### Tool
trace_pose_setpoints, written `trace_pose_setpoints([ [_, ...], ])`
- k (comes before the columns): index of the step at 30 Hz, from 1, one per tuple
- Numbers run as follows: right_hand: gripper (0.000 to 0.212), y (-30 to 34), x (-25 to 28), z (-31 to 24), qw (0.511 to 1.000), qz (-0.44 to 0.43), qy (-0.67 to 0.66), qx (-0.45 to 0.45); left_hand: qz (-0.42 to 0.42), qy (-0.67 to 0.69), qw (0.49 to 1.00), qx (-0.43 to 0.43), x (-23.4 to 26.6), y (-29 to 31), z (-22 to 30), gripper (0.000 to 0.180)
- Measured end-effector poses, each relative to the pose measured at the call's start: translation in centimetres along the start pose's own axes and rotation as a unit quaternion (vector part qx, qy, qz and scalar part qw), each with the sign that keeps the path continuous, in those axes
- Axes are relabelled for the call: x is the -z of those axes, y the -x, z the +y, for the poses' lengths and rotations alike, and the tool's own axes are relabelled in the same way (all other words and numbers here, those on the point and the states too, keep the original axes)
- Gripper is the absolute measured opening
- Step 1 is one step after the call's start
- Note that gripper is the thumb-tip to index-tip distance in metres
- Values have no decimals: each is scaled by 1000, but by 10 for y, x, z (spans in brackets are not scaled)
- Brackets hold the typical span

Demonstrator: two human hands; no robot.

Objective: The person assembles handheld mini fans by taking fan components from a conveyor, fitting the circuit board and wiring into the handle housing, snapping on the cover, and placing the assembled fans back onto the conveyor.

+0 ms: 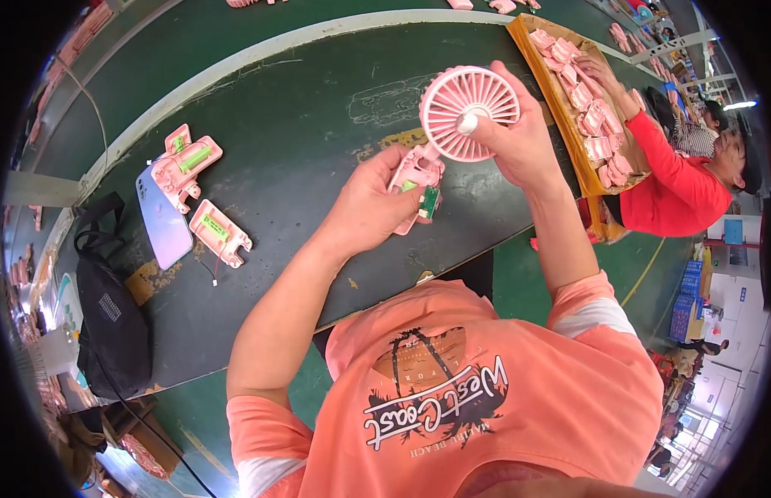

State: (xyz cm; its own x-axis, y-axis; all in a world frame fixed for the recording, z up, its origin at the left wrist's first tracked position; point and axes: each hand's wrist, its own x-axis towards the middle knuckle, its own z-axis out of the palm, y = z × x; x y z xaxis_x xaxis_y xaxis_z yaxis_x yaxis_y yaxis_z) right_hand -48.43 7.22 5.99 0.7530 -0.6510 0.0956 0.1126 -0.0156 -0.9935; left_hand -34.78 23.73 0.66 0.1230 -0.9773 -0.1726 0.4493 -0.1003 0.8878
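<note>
My left hand (361, 207) is closed around a pink fan handle shell (424, 172), over the dark tabletop. A small green circuit board (430, 202) sits at that shell by my fingertips. My right hand (525, 137) grips the round pink fan head (452, 104), its thumb on the grille beside the hub. The fan head's neck meets the upper end of the shell; whether it is seated there I cannot tell. To the left, a handle shell with a green battery (219, 236) lies on the table. More pink shells (186, 162) rest partly on a bluish-purple phone (157, 217).
A black bag (112, 307) stands at the table's left end. At the right, a cardboard box (558, 116) holds several pink shell parts (601, 120). A co-worker in a red sleeve (672, 162) reaches into it. A pale curved rail (219, 62) runs along the far edge.
</note>
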Motion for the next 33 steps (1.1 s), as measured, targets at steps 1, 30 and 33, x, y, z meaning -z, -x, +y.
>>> trace_pose_setpoints([
  [1, 90, 0, 1, 2, 999, -11, 33, -8, -19, 9, 1000, -4, -2, 1, 2, 23],
  [30, 17, 47, -23, 18, 916, -139, 280, 253, -148, 117, 980, 64, 23, -4, -4, 39],
  [33, 17, 47, -16, 26, 912, -129, 316, 227, -106, 131, 984, 56, 18, -4, -11, 38],
])
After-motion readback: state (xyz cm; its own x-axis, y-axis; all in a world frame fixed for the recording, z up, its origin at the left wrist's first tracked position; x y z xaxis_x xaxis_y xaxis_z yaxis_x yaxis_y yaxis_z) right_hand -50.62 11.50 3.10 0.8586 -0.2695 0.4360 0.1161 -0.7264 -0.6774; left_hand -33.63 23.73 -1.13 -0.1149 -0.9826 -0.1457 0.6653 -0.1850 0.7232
